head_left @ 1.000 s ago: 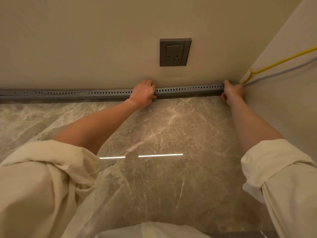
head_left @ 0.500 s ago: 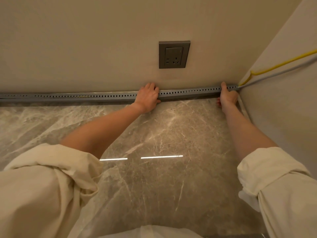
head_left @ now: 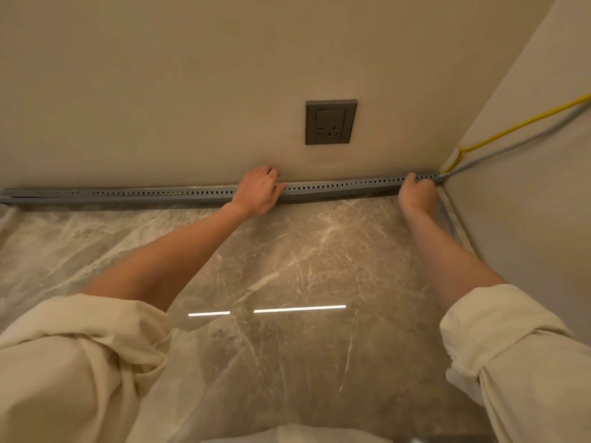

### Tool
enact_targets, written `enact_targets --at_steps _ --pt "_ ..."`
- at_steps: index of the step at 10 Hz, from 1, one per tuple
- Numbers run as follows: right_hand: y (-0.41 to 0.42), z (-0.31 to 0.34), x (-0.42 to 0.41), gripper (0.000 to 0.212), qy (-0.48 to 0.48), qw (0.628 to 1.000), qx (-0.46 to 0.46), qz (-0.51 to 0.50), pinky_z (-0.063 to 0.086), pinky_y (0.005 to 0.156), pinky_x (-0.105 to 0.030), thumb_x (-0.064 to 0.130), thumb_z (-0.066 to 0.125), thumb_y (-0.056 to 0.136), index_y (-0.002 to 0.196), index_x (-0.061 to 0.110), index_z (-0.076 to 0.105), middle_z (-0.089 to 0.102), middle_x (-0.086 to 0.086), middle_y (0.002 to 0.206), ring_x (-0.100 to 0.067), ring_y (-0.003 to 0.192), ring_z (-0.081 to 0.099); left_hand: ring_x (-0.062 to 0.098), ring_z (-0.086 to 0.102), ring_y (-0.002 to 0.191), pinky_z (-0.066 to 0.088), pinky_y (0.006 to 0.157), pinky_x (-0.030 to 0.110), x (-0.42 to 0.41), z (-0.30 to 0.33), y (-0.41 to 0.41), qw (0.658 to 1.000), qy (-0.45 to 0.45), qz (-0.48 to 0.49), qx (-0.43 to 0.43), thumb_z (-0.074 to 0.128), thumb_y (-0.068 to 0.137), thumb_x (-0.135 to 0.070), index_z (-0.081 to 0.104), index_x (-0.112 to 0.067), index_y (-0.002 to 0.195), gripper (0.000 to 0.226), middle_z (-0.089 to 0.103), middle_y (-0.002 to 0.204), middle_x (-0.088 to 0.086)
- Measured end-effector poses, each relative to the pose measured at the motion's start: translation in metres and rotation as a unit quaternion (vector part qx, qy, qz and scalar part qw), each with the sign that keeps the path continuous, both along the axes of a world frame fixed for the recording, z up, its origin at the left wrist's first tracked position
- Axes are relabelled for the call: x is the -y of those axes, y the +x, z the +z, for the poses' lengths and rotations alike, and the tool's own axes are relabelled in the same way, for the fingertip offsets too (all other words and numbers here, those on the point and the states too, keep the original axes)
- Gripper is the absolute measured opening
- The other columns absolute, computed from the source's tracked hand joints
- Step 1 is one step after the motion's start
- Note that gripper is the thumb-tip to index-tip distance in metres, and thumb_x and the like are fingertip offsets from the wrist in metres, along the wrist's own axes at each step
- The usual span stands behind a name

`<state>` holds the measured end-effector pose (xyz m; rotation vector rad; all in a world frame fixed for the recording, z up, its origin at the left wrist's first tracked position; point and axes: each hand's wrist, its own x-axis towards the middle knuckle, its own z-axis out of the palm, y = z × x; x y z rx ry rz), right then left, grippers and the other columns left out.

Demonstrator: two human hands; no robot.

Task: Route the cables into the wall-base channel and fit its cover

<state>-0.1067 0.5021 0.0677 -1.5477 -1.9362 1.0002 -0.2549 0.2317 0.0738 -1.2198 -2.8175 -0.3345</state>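
Observation:
A long grey perforated channel cover [head_left: 153,194] runs along the foot of the back wall, from the far left to the right corner. My left hand [head_left: 259,192] lies over its middle, fingers curled across the top and thumb along the front. Near the corner my right hand [head_left: 417,195] grips the cover's right end. A yellow cable [head_left: 524,123] and a grey cable [head_left: 518,142] come down the right wall and enter the channel at the corner. Whatever lies inside the channel is hidden.
A grey wall socket [head_left: 330,122] sits on the back wall above the channel, between my hands. The floor is glossy grey marble tile [head_left: 287,266]. The right wall [head_left: 527,203] closes the corner. My cream sleeves fill the lower corners.
The view has tilted up a little, so everything sits lower in frame. My right hand slid left from the corner, then back toward it. The left hand stays on the cover's middle.

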Motion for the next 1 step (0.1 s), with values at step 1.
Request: enact_targets --at_steps 1 --pt "0.0011 0.0108 0.0173 0.04 0.03 0.998 -0.001 0.057 0.044 0.076 -0.038 0.025 0.043 0.093 0.097 -0.01 0.063 0.065 -0.028 0.107 -0.039 0.098 0.061 0.038 0.057 0.102 0.046 0.087 0.045 0.029 0.0077 -0.0005 0.999 0.031 0.027 -0.002 0.041 0.098 -0.033 0.053 -0.002 0.121 0.041 0.059 0.115 0.02"
